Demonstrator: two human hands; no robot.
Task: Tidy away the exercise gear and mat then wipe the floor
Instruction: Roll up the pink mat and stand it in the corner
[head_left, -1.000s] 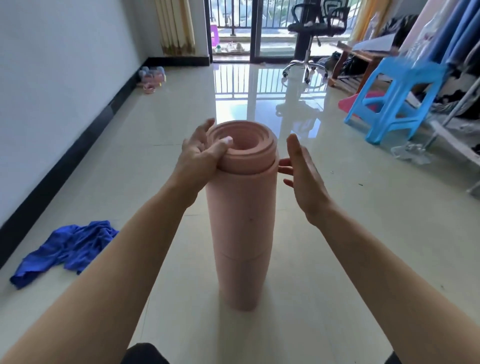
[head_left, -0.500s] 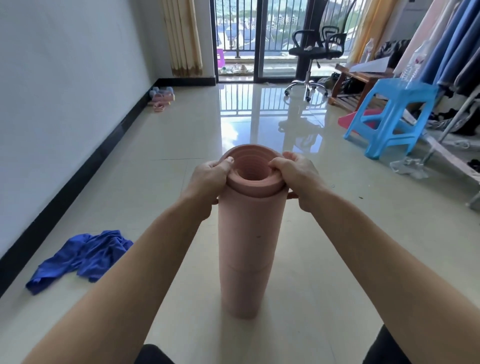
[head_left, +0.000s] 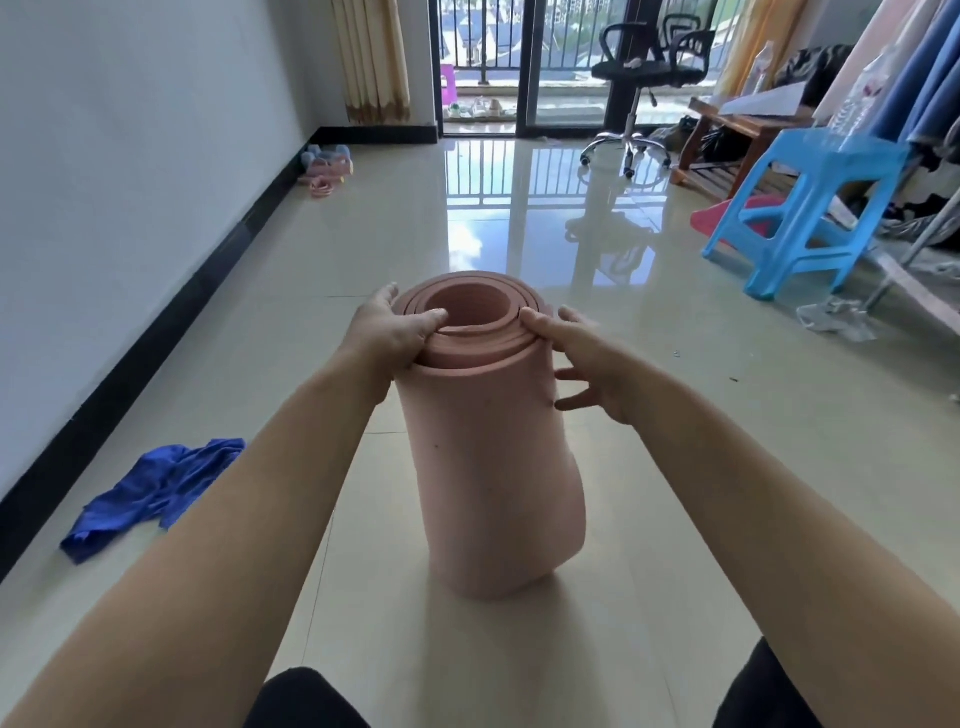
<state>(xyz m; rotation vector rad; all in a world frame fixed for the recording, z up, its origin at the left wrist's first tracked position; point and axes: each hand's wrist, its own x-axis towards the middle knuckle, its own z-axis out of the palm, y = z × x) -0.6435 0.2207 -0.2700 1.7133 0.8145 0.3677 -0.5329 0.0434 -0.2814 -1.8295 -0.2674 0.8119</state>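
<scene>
Head view: a rolled mat (head_left: 493, 467) is stood on end on the floor (head_left: 727, 467) and steadied at its top from both sides.

By the floor's left edge, near the dark skirting, a crumpled blue cloth (head_left: 156, 493) is seen lying, probably left handy for the wiping, which is not yet begun. The left hand (head_left: 389, 332) is clasped on the mat's top rim, thumb laid over the layers and fingers curled behind, seemingly so that the coils are squared up. The mat is held upright mid-floor, just before the knees, with its lower outer wrap bulged loose. The right hand (head_left: 587, 364) is spread against the roll's right side, thumb on the rim, apparently to check any unrolling. Toward the floor's right edge a blue stool (head_left: 810, 208) is stood, well apart.
</scene>
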